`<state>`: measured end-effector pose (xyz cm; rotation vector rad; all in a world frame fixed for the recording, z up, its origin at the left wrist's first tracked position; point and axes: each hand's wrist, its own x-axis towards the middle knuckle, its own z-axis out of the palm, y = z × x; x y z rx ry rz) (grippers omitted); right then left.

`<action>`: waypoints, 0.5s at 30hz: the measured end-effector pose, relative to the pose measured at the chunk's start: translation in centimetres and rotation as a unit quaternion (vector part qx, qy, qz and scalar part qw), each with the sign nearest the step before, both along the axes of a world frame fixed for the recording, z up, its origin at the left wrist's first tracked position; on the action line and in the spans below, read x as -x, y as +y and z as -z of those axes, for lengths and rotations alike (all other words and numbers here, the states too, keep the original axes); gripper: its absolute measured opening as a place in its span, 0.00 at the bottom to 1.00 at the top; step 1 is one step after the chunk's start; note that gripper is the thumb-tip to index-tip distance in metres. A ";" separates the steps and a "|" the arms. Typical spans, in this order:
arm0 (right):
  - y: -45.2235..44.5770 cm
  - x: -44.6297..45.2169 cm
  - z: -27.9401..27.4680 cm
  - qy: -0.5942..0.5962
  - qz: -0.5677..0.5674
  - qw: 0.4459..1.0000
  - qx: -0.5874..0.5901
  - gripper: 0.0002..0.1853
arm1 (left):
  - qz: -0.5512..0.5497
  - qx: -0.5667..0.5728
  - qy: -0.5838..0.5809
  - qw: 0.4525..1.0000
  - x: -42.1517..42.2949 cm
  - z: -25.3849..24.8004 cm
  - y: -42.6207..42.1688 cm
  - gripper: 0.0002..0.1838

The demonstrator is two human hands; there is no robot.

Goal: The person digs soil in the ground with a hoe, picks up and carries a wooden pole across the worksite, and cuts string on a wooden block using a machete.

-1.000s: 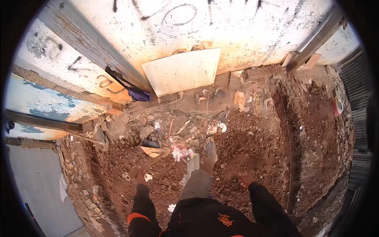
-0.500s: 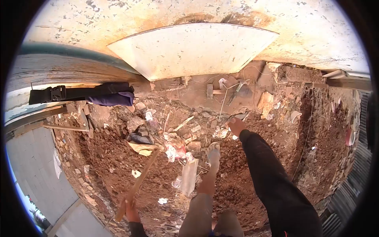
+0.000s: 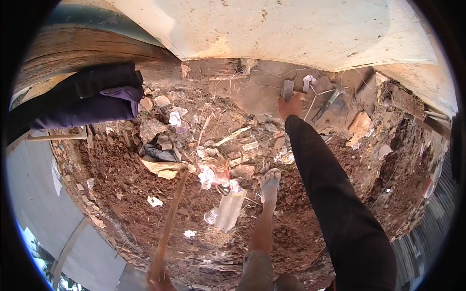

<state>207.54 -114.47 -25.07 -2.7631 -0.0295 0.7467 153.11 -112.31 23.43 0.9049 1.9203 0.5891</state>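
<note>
My right hand [image 3: 290, 107] reaches forward onto a small hammer [image 3: 288, 88] lying on the ground by the wall. Its grey, block-like head shows just beyond my fingers, which cover most of the handle. Their undersides are hidden, so I cannot tell whether they are closed round it. To the right lies another tool with a dark grip [image 3: 326, 106], near a scrap of white paper [image 3: 309, 81]. My left hand [image 3: 161, 282], low in the view and partly cut off, is closed around a long wooden handle [image 3: 170, 218]. The handle's far end rests by yellowish scraps.
Broken bricks, rubble and litter cover the reddish soil [image 3: 126, 189]. A flat board [image 3: 230, 211] lies beside my sandalled foot [image 3: 270, 186]. Dark and purple cloth [image 3: 92, 99] hangs at the left. A pale wall panel [image 3: 291, 34] stands ahead, with loose wire [image 3: 228, 85] at its base.
My right hand has moved forward from the rubble onto the hammer by the wall. The wooden handle in my left hand stands more upright, and the view has shifted closer to the wall.
</note>
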 end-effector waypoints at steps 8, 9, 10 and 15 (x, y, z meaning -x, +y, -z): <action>-2.1 0.6 -7.2 0.029 -0.052 0.994 -0.090 0.31 | -0.042 -0.047 -0.056 0.996 0.4 0.2 -1.3 0.25; -2.4 0.9 -9.0 0.039 -0.061 0.993 -0.098 0.31 | -0.049 -0.054 -0.062 0.995 0.5 0.0 -1.7 0.25; -3.0 1.1 -10.4 0.050 -0.071 0.991 -0.106 0.30 | -0.036 -0.034 -0.063 0.997 0.6 -0.4 -2.1 0.25; -4.7 1.3 -18.5 0.099 -0.172 0.956 -0.216 0.19 | -0.028 -0.038 -0.050 0.998 2.3 0.4 -4.1 0.25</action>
